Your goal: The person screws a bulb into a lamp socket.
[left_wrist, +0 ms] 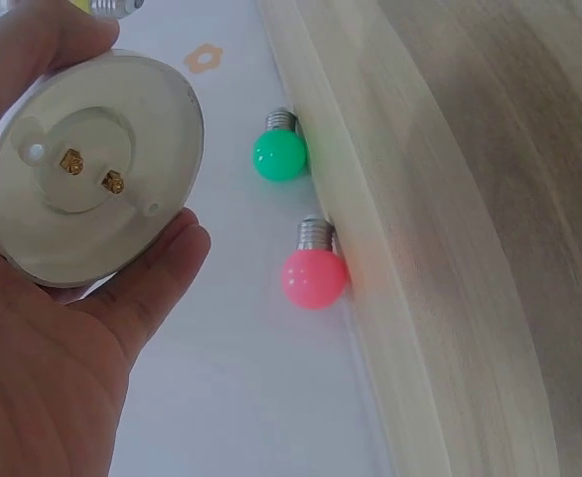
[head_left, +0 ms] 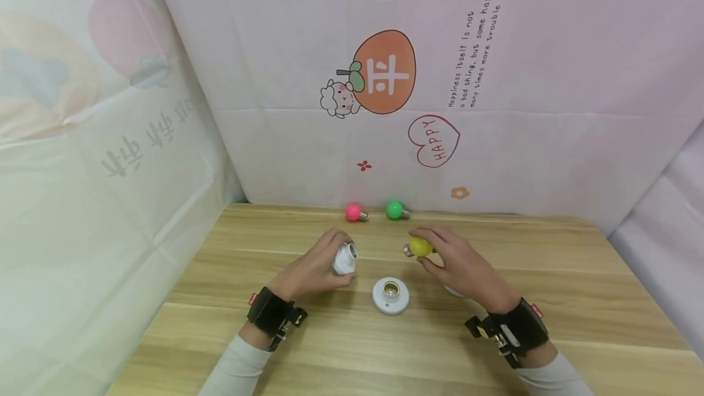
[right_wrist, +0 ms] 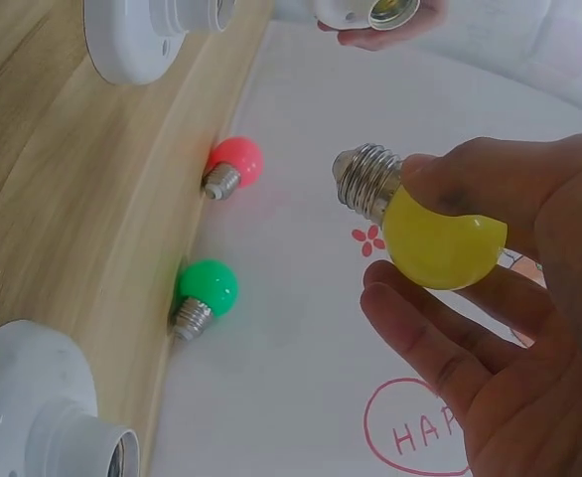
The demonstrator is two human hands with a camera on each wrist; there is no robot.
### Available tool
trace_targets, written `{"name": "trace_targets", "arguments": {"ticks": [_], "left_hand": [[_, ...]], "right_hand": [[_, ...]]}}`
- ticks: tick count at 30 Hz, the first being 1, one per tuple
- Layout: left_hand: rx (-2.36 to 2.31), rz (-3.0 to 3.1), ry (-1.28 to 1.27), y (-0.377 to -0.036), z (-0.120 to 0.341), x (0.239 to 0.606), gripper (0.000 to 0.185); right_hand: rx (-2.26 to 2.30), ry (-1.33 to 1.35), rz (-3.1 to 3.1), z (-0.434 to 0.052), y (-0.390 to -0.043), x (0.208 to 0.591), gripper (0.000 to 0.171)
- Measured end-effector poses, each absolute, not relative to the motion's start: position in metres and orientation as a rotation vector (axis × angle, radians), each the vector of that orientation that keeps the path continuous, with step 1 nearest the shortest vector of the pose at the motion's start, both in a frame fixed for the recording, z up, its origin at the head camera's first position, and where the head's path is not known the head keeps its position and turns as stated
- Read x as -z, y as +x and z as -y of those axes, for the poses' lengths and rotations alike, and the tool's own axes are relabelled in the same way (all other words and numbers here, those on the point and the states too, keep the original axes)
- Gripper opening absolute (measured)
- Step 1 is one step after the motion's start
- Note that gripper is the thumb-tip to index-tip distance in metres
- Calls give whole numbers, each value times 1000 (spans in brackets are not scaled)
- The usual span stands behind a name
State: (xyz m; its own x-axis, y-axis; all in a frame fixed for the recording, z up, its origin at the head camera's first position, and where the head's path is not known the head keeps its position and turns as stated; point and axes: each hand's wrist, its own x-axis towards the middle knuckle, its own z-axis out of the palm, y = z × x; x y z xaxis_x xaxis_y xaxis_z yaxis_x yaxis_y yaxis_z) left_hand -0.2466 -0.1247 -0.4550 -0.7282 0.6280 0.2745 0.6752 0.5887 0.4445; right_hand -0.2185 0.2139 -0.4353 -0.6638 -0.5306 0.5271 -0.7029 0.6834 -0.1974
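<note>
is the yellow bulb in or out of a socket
Out. The right hand holds the yellow bulb with its threaded metal base bare, apart from the white socket in the left hand.

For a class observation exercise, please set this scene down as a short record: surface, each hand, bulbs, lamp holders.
Surface: wood-grain table
Left hand: grips a white lamp holder
Right hand: holds a yellow bulb, metal base toward the gripped holder, the two apart
Loose bulbs: pink bulb and green bulb, lying near the far edge
Middle holder: on the table, between the hands in the head view, no bulb in it
Third holder: partly hidden by the right hand in the head view
</note>
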Motion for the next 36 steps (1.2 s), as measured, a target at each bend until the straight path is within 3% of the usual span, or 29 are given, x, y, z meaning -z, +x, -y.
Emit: {"name": "trace_targets", "arguments": {"ticks": [36], "left_hand": [[746,2628,-1226,-240,105,447,57]], "right_hand": [[-571,1059,2352,-205,-202,420,62]]}}
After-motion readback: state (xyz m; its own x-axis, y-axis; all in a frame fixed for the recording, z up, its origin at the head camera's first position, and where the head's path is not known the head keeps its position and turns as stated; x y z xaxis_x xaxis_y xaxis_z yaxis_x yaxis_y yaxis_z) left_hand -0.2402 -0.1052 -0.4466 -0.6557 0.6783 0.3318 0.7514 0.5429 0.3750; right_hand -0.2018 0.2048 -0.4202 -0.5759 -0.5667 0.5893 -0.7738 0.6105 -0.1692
